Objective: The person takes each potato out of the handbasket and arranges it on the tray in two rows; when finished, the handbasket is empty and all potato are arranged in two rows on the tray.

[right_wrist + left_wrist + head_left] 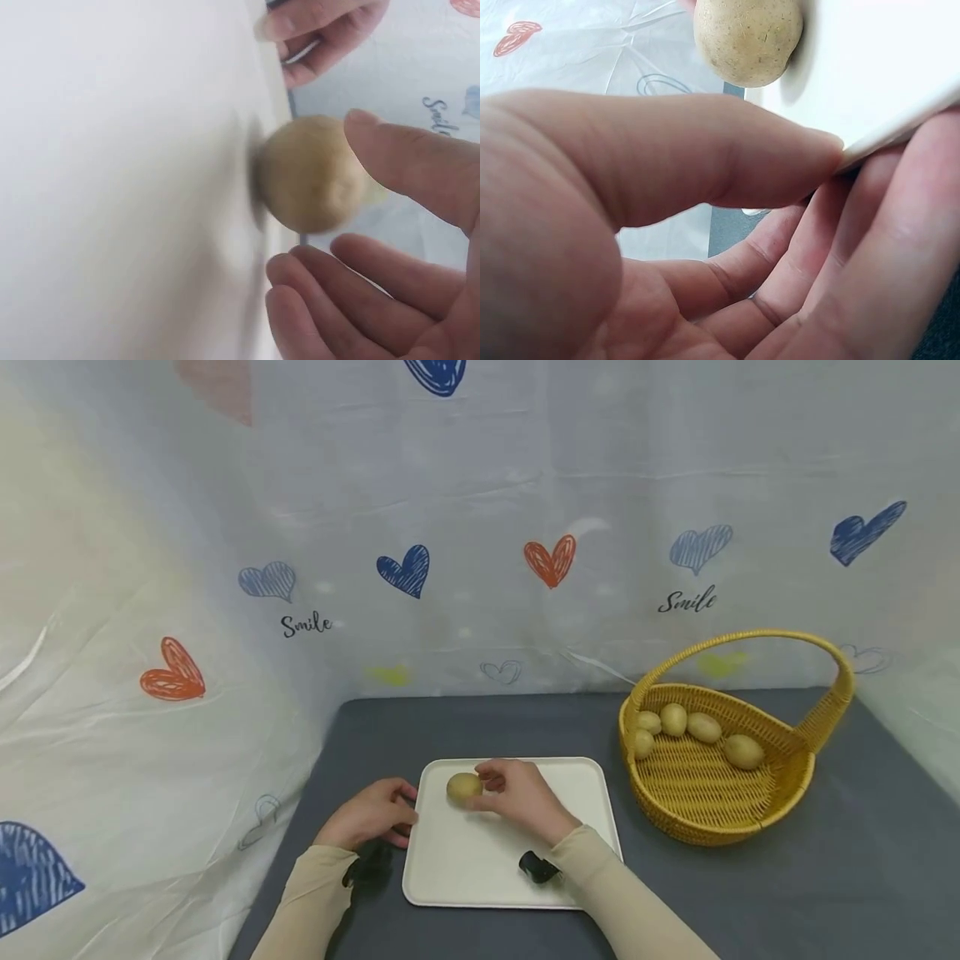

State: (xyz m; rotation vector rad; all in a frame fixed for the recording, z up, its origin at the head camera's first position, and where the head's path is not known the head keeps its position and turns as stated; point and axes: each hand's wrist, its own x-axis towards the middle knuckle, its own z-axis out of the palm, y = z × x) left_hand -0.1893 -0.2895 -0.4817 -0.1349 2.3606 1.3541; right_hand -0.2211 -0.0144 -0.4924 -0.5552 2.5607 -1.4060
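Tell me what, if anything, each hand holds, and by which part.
The left hand pinches the tray by its left rim. The right hand, open beside the potato, shows no grip.

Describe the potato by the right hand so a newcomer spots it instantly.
On the grey table, find the white tray. Near its far left corner, beside the right hand, lies the potato, the only one outside the yellow basket.
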